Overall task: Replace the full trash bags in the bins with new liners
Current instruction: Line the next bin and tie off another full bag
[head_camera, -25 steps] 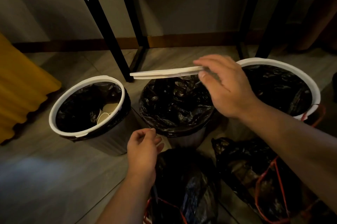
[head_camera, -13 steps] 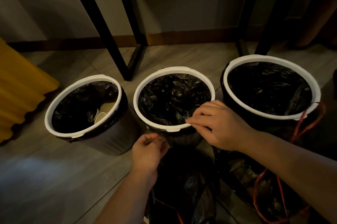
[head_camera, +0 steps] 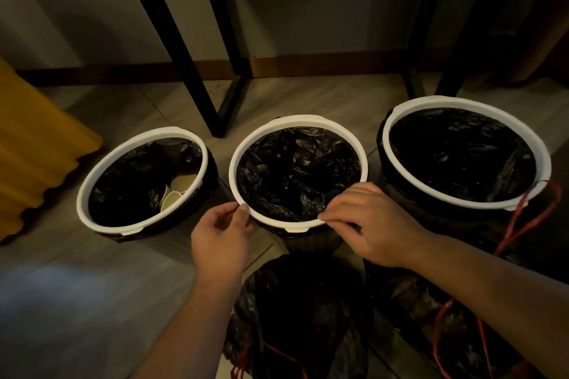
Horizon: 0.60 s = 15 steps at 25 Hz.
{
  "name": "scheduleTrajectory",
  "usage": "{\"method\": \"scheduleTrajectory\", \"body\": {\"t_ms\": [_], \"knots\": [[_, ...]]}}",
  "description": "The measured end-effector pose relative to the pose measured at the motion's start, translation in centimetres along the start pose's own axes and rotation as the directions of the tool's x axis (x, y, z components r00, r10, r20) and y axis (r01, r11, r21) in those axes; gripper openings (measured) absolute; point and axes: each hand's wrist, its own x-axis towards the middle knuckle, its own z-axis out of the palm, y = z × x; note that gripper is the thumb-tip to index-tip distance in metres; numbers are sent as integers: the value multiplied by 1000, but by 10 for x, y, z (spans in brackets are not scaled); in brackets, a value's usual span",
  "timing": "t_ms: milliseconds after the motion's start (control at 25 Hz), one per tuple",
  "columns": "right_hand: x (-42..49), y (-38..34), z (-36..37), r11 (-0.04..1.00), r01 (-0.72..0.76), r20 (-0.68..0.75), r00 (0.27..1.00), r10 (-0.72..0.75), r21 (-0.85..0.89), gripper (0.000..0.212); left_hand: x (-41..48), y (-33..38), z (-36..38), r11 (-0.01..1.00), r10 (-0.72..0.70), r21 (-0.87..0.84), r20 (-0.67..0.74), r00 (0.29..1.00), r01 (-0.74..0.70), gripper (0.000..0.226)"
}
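Centrally, my left hand [head_camera: 220, 243] and right hand [head_camera: 372, 221] are each pinching the near edge of the white ring [head_camera: 297, 121] sitting over the black liner [head_camera: 295, 169] on the middle bin [head_camera: 311, 243].

A grey tiled floor [head_camera: 92, 301] is seen, met at its far edge by a dark wooden skirting board [head_camera: 308, 66] under a plain grey wall [head_camera: 77, 9]. Two slanted black metal legs [head_camera: 172, 49] are planted near the floor's far edge and joined low down by a black bar. Two more black legs [head_camera: 463, 49] are set toward the far right corner. A yellow corrugated sheet [head_camera: 34, 144] is laid at the left edge.
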Motion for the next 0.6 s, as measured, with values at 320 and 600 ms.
{"method": "scheduleTrajectory", "body": {"t_ms": [320, 600], "knots": [[-1, -1, 5, 979, -101, -8, 995, 104, 179, 16, 3, -5, 6, 999, 2, -40, -12, 1000, -3, 9], [26, -15, -13, 933, -230, 10, 972, 236, 277, 20, 15, 14, 3, 959, 97, 269, -9, 995, -91, 28]]}}
